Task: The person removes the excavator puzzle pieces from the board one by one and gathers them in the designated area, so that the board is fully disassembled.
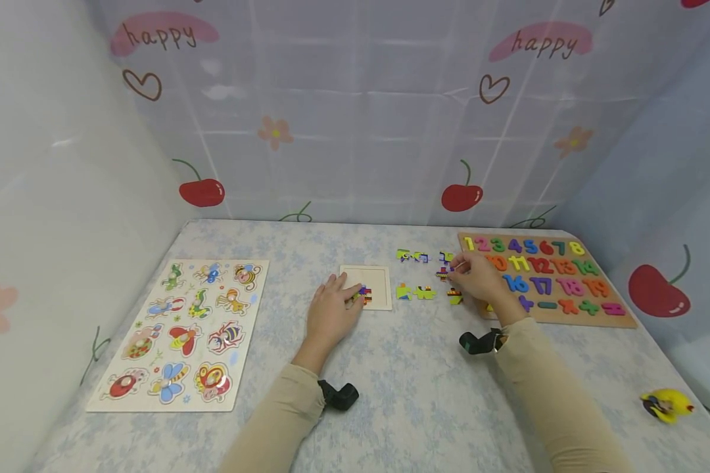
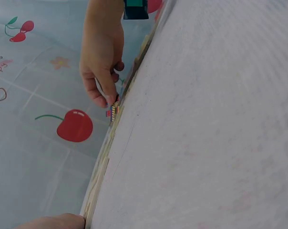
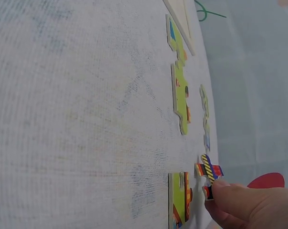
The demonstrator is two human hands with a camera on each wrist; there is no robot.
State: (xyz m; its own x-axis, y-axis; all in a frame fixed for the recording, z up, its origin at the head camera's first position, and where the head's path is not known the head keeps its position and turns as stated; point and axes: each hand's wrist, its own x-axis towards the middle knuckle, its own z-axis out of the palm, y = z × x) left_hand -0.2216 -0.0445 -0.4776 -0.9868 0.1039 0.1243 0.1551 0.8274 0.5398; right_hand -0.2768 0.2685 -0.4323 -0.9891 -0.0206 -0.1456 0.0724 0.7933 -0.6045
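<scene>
In the head view my left hand [image 1: 330,316] lies with fingers extended over the left side of a small wooden tray [image 1: 380,276], its thumb side by colourful puzzle pieces [image 1: 366,295] in the tray. To the right, my right hand [image 1: 486,281] pinches a striped puzzle piece [image 1: 442,274]. The right wrist view has this piece [image 3: 210,170] tilted between thumb and finger of that hand [image 3: 253,206]. In the left wrist view the right hand [image 2: 100,62] holds the piece [image 2: 114,112]; only an edge of my left hand [image 2: 56,223] shows.
Between tray and right hand lie green puzzle pieces [image 1: 424,293], with more behind [image 1: 412,255] and one near the right hand [image 1: 454,297]. A number board [image 1: 568,318] is at the right, an insect board [image 1: 168,404] at the left, a yellow toy [image 1: 667,404] at the front right.
</scene>
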